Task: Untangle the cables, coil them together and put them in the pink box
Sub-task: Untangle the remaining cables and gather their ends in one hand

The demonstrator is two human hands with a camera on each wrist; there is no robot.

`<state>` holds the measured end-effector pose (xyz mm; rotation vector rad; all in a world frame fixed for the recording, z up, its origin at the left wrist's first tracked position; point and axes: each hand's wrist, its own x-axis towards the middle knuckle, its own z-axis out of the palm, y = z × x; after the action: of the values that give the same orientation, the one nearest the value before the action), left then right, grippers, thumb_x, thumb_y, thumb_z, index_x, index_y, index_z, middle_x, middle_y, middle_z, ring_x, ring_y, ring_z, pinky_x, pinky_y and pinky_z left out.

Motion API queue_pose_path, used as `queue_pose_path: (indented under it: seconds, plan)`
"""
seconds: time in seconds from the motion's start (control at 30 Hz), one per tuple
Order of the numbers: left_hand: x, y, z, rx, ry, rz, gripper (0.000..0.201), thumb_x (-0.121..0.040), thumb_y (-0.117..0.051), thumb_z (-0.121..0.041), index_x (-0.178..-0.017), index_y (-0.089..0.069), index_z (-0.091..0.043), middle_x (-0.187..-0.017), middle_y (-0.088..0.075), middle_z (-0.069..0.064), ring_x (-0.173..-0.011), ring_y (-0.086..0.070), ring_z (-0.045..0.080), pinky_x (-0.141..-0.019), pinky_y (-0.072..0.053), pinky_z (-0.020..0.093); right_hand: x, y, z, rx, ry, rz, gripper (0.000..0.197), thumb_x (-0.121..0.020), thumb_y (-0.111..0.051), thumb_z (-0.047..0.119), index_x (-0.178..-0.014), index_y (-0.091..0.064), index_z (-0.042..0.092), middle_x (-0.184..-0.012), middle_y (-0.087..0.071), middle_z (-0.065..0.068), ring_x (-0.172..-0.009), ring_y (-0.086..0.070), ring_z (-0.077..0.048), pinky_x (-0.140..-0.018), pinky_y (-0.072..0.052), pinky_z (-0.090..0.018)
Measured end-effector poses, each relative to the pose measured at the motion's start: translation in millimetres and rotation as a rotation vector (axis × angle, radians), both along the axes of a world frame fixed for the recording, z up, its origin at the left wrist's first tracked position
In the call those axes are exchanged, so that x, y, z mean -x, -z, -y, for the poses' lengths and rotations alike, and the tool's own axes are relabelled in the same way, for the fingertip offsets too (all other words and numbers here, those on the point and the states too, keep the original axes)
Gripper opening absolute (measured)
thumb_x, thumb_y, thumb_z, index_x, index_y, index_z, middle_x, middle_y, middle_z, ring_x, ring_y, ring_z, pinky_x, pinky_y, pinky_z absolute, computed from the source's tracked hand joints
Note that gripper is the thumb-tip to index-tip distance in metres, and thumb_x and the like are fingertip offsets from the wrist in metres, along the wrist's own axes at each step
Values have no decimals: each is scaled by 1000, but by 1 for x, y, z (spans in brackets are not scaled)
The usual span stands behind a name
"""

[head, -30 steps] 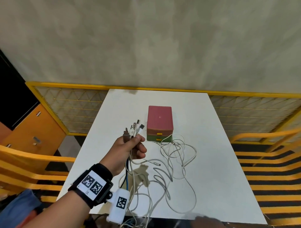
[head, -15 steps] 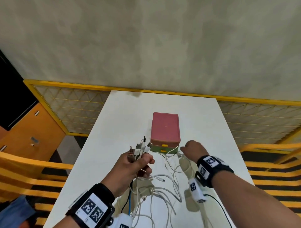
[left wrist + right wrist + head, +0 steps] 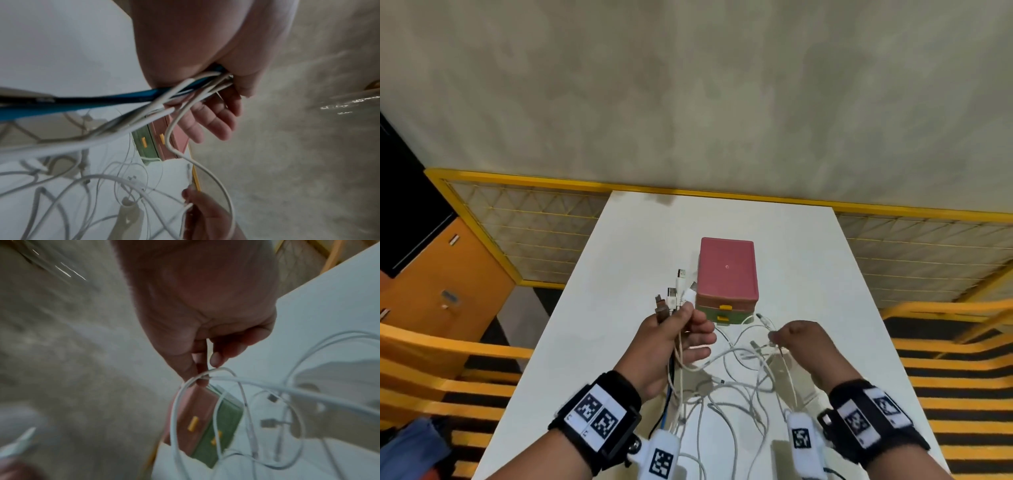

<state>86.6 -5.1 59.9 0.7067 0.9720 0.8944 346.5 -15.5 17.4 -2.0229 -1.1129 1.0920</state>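
My left hand (image 3: 681,334) grips a bunch of cable ends (image 3: 675,298), plugs sticking up beside the pink box (image 3: 726,270). In the left wrist view the bunch (image 3: 185,91) of white and blue cables runs through my left hand (image 3: 207,91). My right hand (image 3: 796,342) pinches a white cable (image 3: 774,346) lifted from the tangle of cables (image 3: 736,383) on the table. The right wrist view shows my right hand (image 3: 205,363) with thumb and finger closed on a white cable loop (image 3: 205,376). The pink box (image 3: 193,417) is closed, stacked on a green drawer (image 3: 222,431).
The white table (image 3: 808,267) stands against a yellow-framed mesh fence (image 3: 544,226). Orange benches (image 3: 431,356) flank it on both sides. Loose white cables (image 3: 726,431) trail toward the table's near edge between my wrists.
My right hand came into view, reached the tangle near the box, then drew back a little holding a white cable. My left hand kept its bunch of ends raised.
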Motion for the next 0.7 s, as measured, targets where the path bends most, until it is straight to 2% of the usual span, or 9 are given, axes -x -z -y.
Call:
queue_pose_path:
  seconds: [0.07, 0.1, 0.17, 0.23, 0.3, 0.37, 0.47, 0.53, 0.7]
  plan:
    - [-9, -3, 2, 11, 21, 6, 30, -100, -54, -29, -95, -70, -4, -94, -76, 16, -87, -75, 27, -84, -58, 45, 11, -29, 16, -149, 6, -48, 34, -81, -75, 17, -55, -55, 7, -58, -56, 6, -59, -48, -14, -60, -37, -27]
    - [-13, -7, 5, 7, 40, 5, 29, -101, -52, -27, -99, -70, -4, -97, -76, 15, -92, -75, 27, -87, -57, 46, 17, -43, 22, -238, -3, -14, 37, -81, -76, 19, -52, -55, 11, -61, -59, 9, -60, -53, -10, -62, -40, -27]
    - [-23, -16, 11, -17, 83, 7, 27, -101, -52, -24, -106, -69, -5, -105, -76, 13, -102, -74, 28, -93, -54, 48, 29, -69, 32, -434, -14, 96, 25, -81, -77, 21, -59, -66, 18, -81, -62, 9, -79, -59, -1, -74, -43, -22]
    - [-31, -25, 19, -67, 132, 20, 27, -101, -52, -24, -113, -69, -5, -113, -75, 12, -109, -72, 28, -97, -52, 48, 43, -90, 43, -565, -59, 142, 15, -83, -75, 20, -69, -71, 21, -86, -64, 10, -88, -60, 1, -77, -43, -15]
    - [-38, -34, 26, -108, 156, 54, 31, -102, -51, -23, -120, -66, -4, -120, -73, 12, -114, -69, 29, -100, -52, 48, 59, -104, 55, -584, -119, 83, 16, -86, -71, 15, -71, -69, 20, -74, -69, 10, -74, -64, 2, -66, -43, -10]
    - [-44, -41, 33, -110, 127, 109, 31, -102, -50, -20, -121, -65, 0, -119, -73, 16, -112, -70, 30, -97, -55, 47, 73, -107, 63, -562, -137, -38, 16, -88, -68, 8, -73, -70, 12, -71, -71, 10, -62, -66, 5, -57, -45, -8]
    - [-50, -47, 47, -132, 101, 147, 25, -102, -49, -15, -111, -69, -5, -106, -76, 15, -99, -74, 26, -79, -61, 36, 83, -97, 69, -568, -140, 1, 17, -88, -64, 10, -73, -68, 15, -88, -75, 9, -75, -71, -7, -66, -57, -25]
    - [-50, -46, 53, -141, 97, 146, 25, -102, -49, -14, -113, -69, -6, -107, -75, 15, -98, -73, 25, -77, -60, 34, 86, -92, 72, -563, -159, 6, 17, -88, -62, 9, -72, -68, 14, -97, -73, 16, -80, -70, -7, -69, -60, -35]
    - [-45, -44, 67, -126, 103, 180, 31, -102, -50, -15, -127, -63, -2, -122, -69, 22, -108, -69, 28, -82, -59, 36, 93, -97, 85, -615, -162, -36, 17, -87, -59, 0, -75, -70, 5, -93, -74, 12, -75, -70, -9, -64, -58, -24]
